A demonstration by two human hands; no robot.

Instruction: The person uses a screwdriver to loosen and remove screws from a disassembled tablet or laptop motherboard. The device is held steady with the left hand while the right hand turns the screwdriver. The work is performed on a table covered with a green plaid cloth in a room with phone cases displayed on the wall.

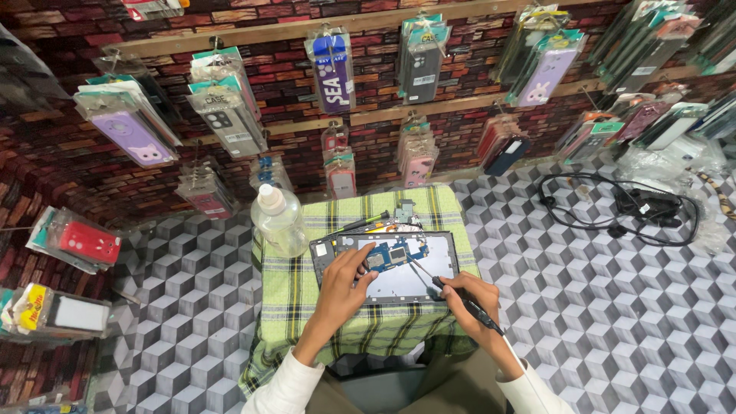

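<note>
An opened tablet (pixel 429 261) lies back-up on a small table under a green plaid cloth (pixel 291 299). A blue circuit board (pixel 395 253) sits in its upper part. My left hand (pixel 345 276) rests on the tablet's left side, fingertips touching the board. My right hand (pixel 464 295) grips a black-handled screwdriver (pixel 448 287) whose thin tip points up-left at the board's lower right edge.
A clear plastic bottle (pixel 280 218) stands at the table's back left. Another tool (pixel 360 224) and small parts (pixel 405 211) lie behind the tablet. Black cables and an adapter (pixel 636 207) sit on the patterned floor at right. Packaged phone cases (pixel 226 107) hang on the brick-pattern wall.
</note>
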